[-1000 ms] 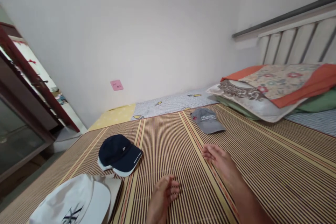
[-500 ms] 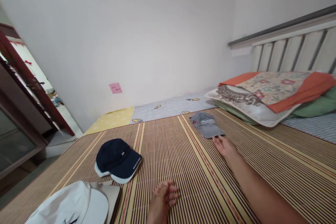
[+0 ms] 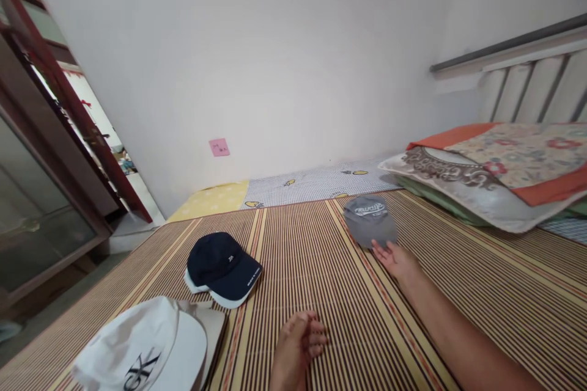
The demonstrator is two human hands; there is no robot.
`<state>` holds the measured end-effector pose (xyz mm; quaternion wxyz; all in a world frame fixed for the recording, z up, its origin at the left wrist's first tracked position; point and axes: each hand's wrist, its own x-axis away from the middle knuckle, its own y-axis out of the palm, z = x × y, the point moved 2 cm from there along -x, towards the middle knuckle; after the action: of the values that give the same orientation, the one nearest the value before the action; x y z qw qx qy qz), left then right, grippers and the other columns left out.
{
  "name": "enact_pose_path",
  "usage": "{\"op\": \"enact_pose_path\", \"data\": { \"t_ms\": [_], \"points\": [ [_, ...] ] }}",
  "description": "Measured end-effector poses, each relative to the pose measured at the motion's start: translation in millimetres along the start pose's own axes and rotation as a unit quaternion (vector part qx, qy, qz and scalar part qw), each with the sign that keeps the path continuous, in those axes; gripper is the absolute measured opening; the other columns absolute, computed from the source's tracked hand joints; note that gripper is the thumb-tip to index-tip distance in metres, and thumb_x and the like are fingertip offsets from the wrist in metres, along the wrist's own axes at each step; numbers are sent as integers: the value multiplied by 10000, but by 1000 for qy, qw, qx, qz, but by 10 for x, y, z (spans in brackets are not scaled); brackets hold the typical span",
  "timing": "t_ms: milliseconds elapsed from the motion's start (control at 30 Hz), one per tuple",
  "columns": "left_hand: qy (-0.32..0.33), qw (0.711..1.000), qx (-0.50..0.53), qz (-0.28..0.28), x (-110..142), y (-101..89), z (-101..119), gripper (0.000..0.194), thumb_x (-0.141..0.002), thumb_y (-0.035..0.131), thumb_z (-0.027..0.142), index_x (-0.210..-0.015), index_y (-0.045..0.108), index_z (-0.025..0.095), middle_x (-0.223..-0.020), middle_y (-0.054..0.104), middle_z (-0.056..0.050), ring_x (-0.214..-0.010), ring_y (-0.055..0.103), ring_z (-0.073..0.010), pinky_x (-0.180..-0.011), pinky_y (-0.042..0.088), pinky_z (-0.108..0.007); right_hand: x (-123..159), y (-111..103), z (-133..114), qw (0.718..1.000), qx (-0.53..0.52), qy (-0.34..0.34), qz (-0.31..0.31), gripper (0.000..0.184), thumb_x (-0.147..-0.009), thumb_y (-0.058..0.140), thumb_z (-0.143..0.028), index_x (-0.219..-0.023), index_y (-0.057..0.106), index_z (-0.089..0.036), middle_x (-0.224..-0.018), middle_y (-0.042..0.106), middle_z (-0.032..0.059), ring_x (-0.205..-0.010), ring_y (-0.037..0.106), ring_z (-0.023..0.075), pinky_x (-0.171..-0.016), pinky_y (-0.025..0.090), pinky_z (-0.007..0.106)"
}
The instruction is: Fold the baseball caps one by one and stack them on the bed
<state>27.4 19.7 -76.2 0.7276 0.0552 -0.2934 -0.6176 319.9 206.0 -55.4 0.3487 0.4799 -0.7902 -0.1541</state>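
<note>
A grey baseball cap [image 3: 370, 221] with white lettering is on the striped mat, its brim toward me. My right hand [image 3: 395, 259] pinches the brim's edge between thumb and fingers. Lower in the middle, my left hand [image 3: 300, 342] hovers over the mat with fingers loosely curled and nothing in it. To its left lies a navy cap [image 3: 220, 263] on top of a white one, whose brim [image 3: 229, 299] peeks out below. Nearer me is a white cap [image 3: 137, 342] with dark letters, overlapping a beige cap [image 3: 213, 330] with a dark edge.
The striped mat [image 3: 321, 269] covers the bed. A stack of pillows [image 3: 458, 177] with an orange-edged floral cloth [image 3: 541, 153] sits at the right by the headboard [image 3: 527, 88]. A white wall with a pink note [image 3: 219, 147] stands behind; a door [image 3: 98, 140] is at left.
The grey cap has been turned and tipped a little, its brim shifting toward me in my right hand. The view has swung slightly left. My left hand stays empty.
</note>
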Motion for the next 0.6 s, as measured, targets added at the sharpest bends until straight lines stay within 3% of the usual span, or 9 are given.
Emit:
{"op": "enact_pose_path", "data": {
  "t_ms": [67,167,267,333,400,467,600],
  "points": [
    [7,1000,11,-11,13,6,10,605,-561,958,628,-875,764,149,-753,789,-59,-619,696,-146,-595,475,-232,241,43,154,999,0,31,-31,122,-1033,649,-277,-1003,659,-159,-924,683,4,-760,671,146,-688,599,300],
    [37,998,36,-27,57,26,68,573,-654,922,619,-957,790,150,-872,813,-102,-748,735,-186,-672,531,-264,678,122,360,992,13,65,-106,193,-966,671,-189,-784,610,-179,-721,638,-21,-645,635,141,-688,584,302],
    [73,991,105,-39,166,60,231,558,-820,787,642,-1129,789,177,-1139,809,-158,-1077,745,-271,-903,587,-351,1107,187,556,978,25,79,-193,194,-818,803,-215,-733,630,-193,-645,642,-15,-580,597,146,-652,552,300],
    [108,980,157,-55,282,77,397,457,-924,706,567,-1224,769,229,-1301,769,-136,-1276,672,-286,-1060,544,-386,1323,207,695,967,36,79,-239,248,-711,891,-252,-719,650,-196,-615,635,-23,-554,577,146,-615,526,292],
    [156,967,192,-62,412,67,573,363,-973,680,409,-1314,730,293,-1398,732,-83,-1381,605,-266,-1156,481,-376,1451,212,833,960,45,72,-267,302,-652,937,-336,-729,679,-198,-619,651,-19,-543,568,151,-587,508,295],
    [197,956,214,-49,528,20,718,432,-980,648,289,-1406,664,354,-1455,703,-38,-1433,562,-245,-1215,423,-360,1495,216,943,957,51,58,-279,379,-629,948,-471,-741,701,-207,-644,690,-3,-559,593,165,-594,522,311],
    [207,952,222,-49,681,-71,852,446,-972,624,368,-1416,652,395,-1391,739,-12,-1389,596,-252,-1208,423,-364,1472,213,971,953,87,-1,-289,502,-723,800,-731,-823,750,-241,-872,812,75,-798,745,261,-733,606,397]
  ]
}}
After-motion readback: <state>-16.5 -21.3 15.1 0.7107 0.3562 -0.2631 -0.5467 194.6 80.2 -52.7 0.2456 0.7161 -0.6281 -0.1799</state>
